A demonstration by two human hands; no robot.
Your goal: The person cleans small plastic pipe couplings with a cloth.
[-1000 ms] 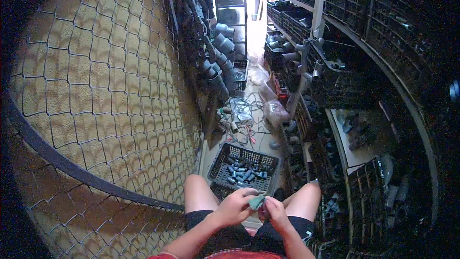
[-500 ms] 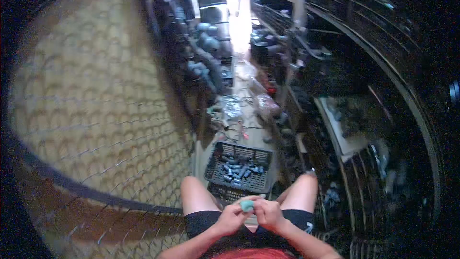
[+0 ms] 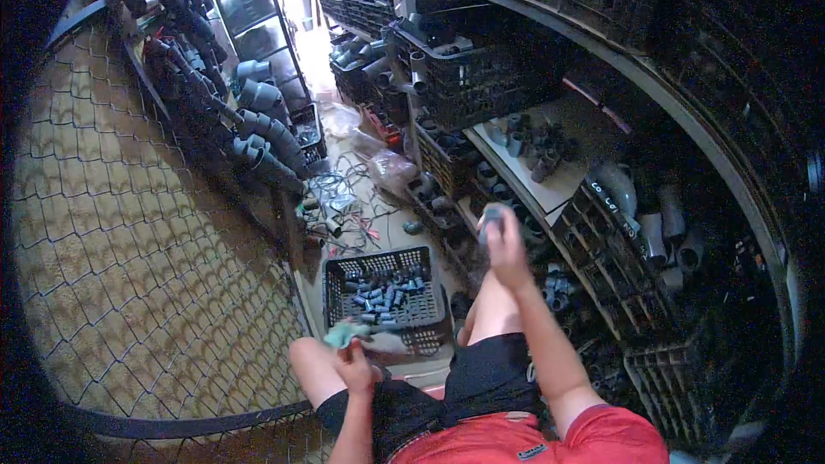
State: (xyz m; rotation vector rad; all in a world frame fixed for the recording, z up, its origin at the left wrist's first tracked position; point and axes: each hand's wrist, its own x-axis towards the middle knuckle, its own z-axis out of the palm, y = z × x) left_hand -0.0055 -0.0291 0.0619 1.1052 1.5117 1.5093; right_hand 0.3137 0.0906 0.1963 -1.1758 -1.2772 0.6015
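Note:
My left hand (image 3: pixel 354 369) is closed on a pale green cloth (image 3: pixel 345 332), above my left knee and in front of the black crate. My right hand (image 3: pixel 505 259) is raised over my right thigh, its fingers wrapped round a small grey pipe fitting (image 3: pixel 491 222); motion blurs its exact shape. Between my legs on the floor stands a black plastic crate (image 3: pixel 378 256) with perforated walls. Several small grey pipe fittings (image 3: pixel 388 295) lie loose inside it. The cloth and my left hand overlap the crate's near left corner in view.
To the left runs wire mesh (image 3: pixel 155 275) in a dark frame. Grey pipe fittings (image 3: pixel 262 107) are piled behind it. Crates (image 3: pixel 601 249) and shelves stand on the right, with a light board (image 3: pixel 541 180) bearing fittings. Plastic bags (image 3: pixel 394 174) and cords litter the floor ahead.
My hands were together at my lap with the green cloth; now they are apart. The left has moved left with the cloth, the right up and right with a fitting. The view has turned right.

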